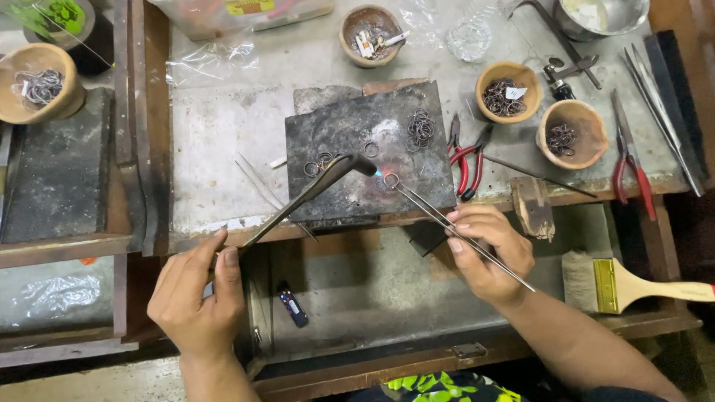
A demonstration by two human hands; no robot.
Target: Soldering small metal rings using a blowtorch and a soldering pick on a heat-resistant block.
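My left hand (197, 294) grips a metal blowtorch (313, 190) whose bent nozzle points right over a dark charred soldering block (350, 123). A small blue flame leaves the nozzle tip. My right hand (488, 249) holds long thin tweezers (439, 216), and their tip pinches a small metal ring (390, 180) right at the flame. Several more rings (421, 128) lie in a pile at the block's upper right, and a few lie left of the nozzle (320, 164).
Red-handled pliers (465, 164) lie right of the block. Clay bowls with rings (508, 91) (570, 134) (39, 82) stand around. Spare tweezers (257, 182), a brush (625, 286), red cutters (631, 160), a lighter (292, 304) in the open drawer.
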